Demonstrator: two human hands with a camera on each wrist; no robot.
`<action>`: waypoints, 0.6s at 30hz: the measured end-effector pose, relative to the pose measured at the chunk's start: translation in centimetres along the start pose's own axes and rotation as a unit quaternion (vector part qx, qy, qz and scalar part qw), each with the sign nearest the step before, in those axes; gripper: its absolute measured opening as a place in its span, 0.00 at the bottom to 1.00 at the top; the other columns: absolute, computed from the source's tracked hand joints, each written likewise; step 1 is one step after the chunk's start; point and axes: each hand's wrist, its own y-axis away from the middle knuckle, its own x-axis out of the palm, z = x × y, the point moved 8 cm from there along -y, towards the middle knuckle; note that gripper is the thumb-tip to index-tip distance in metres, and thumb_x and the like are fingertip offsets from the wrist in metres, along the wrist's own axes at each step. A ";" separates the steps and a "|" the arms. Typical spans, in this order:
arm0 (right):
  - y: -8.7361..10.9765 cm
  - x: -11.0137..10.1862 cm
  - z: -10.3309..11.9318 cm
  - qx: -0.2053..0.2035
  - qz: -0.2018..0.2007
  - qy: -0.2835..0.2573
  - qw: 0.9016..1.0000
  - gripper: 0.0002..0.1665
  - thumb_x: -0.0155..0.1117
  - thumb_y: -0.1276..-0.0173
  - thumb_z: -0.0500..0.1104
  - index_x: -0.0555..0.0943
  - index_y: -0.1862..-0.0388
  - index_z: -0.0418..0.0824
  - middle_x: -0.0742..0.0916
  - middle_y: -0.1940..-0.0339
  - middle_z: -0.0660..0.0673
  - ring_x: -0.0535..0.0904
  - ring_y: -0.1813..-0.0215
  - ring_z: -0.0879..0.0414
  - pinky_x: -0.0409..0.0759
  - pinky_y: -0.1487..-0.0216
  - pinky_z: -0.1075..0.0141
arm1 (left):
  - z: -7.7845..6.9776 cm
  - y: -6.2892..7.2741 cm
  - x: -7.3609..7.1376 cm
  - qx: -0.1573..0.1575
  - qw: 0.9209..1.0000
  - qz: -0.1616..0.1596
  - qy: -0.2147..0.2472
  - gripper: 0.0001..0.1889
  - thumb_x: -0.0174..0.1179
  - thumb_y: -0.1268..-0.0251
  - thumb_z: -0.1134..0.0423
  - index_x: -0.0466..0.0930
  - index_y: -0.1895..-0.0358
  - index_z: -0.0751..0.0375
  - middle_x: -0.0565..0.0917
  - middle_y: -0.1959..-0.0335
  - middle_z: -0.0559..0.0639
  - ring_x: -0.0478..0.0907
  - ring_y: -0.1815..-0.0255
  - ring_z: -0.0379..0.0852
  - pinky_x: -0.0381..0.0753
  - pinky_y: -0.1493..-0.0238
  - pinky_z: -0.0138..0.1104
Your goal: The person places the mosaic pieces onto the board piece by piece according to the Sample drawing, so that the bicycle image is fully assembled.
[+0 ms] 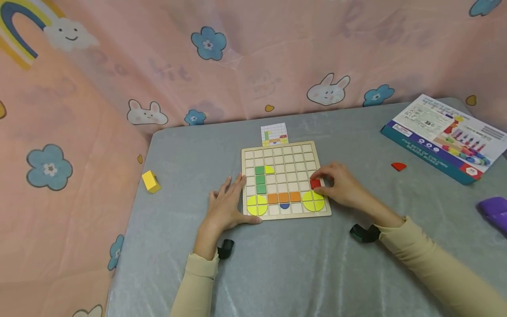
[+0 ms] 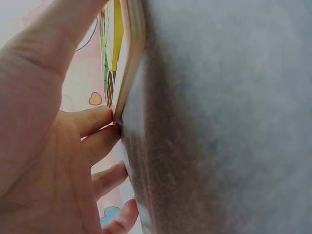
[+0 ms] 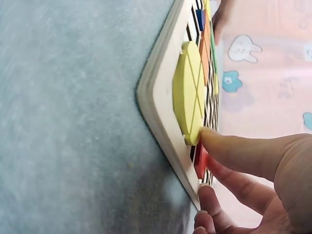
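A wooden grid board [image 1: 281,165] lies on the table and carries coloured tiles. Yellow quarter-circles form two discs [image 1: 257,205] at its lower corners, orange squares [image 1: 284,197] sit between them, and a blue half-circle [image 1: 284,205] is below. Green squares [image 1: 260,179] stand in a column beside a yellow quarter-circle [image 1: 269,169]. With thumb and fingers my right hand [image 1: 341,185] pinches a red square tile [image 1: 314,183] at the board's right edge, above the yellow disc. My left hand [image 1: 225,207] rests against the board's lower left corner, fingers along its side and thumb at the front edge.
Behind the board lies a pattern card [image 1: 274,133]. A red quarter-circle [image 1: 398,167] is on the table to the right, near a printed box [image 1: 447,136]. A purple object [image 1: 494,212] sits at the far right, a yellow block [image 1: 151,181] at the left.
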 end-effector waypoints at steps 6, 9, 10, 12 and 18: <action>0.3 -0.9 -0.7 -0.005 -0.006 -0.018 1.000 0.24 0.75 0.30 0.38 0.83 0.38 0.32 0.82 0.43 0.31 0.72 0.41 0.37 0.73 0.39 0.43 | -0.1 -0.2 0.2 0.002 1.000 0.000 -0.005 0.70 0.84 0.56 0.36 0.48 0.11 0.45 0.47 0.10 0.39 0.43 0.09 0.53 0.55 0.30 0.57; 0.6 -2.1 -1.9 -0.005 -0.011 -0.017 1.000 0.26 0.74 0.29 0.38 0.80 0.36 0.29 0.82 0.39 0.28 0.73 0.37 0.34 0.73 0.33 0.37 | -0.1 -0.1 0.2 0.003 1.000 0.001 -0.003 0.70 0.84 0.56 0.36 0.48 0.11 0.45 0.48 0.10 0.39 0.43 0.09 0.53 0.55 0.30 0.57; 0.7 -2.6 -2.4 -0.001 -0.013 -0.014 1.000 0.27 0.74 0.29 0.39 0.80 0.35 0.29 0.81 0.37 0.27 0.73 0.36 0.33 0.72 0.32 0.35 | -0.1 -0.1 0.1 0.003 1.000 0.001 -0.001 0.70 0.84 0.56 0.36 0.48 0.11 0.45 0.48 0.10 0.39 0.43 0.09 0.53 0.55 0.30 0.57; 0.9 -3.3 -3.5 0.011 -0.015 -0.004 1.000 0.27 0.73 0.28 0.39 0.79 0.35 0.28 0.80 0.34 0.26 0.72 0.34 0.31 0.70 0.30 0.33 | -0.1 0.0 0.1 0.003 1.000 0.002 0.000 0.70 0.84 0.56 0.36 0.47 0.11 0.45 0.48 0.10 0.39 0.43 0.09 0.52 0.54 0.30 0.56; 1.8 -6.1 -6.7 0.048 -0.030 0.009 0.998 0.27 0.70 0.25 0.41 0.77 0.33 0.29 0.76 0.31 0.24 0.70 0.33 0.27 0.68 0.31 0.30 | -0.1 0.0 0.0 0.002 1.000 0.002 0.000 0.70 0.84 0.56 0.35 0.47 0.11 0.45 0.48 0.10 0.40 0.43 0.09 0.52 0.54 0.29 0.57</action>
